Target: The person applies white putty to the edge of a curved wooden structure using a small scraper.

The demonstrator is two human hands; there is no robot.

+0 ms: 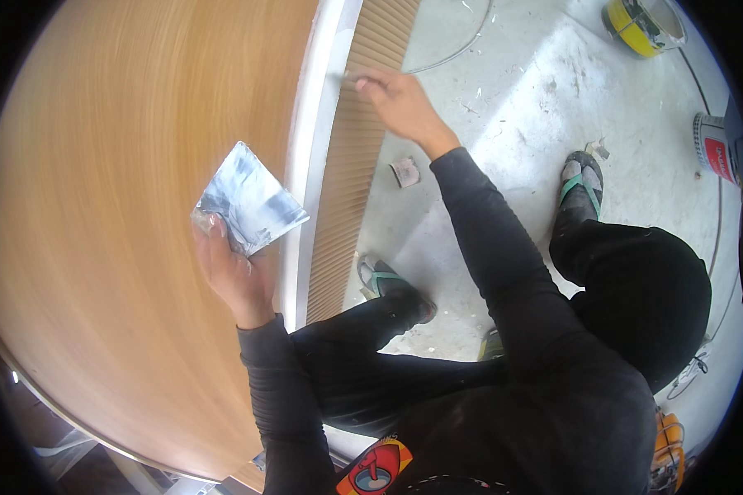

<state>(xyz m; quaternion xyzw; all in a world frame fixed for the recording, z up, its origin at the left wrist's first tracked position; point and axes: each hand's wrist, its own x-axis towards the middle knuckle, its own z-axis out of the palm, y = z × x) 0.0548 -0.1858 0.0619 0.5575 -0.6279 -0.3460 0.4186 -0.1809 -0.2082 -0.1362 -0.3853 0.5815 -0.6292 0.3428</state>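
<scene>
A large round tabletop (115, 247) with a wood-grain face fills the left side of the view. Its white edge band (318, 140) runs down the right of the top, and a ribbed, fluted wooden panel (351, 181) lies just beside that band.

The left hand (231, 268) rests on the tabletop near the white band, fingers closed around a flat square metal plate (252, 202) smeared with grey-white filler. The plate is tilted, its far corner reaching the band.

The right hand (400, 99) is stretched out over the upper part of the fluted panel, fingers pinched on a small tool (343, 77) whose tip meets the white band. The tool is too small and blurred to identify.

On the dusty concrete floor (537, 91), a small scraper (405, 172) lies just right of the panel. The person's feet are in green-strapped sandals (582, 177). Well apart, a yellow bucket (640, 25) sits at the top right, and a red-and-white tin (714, 147) stands at the right rim.
</scene>
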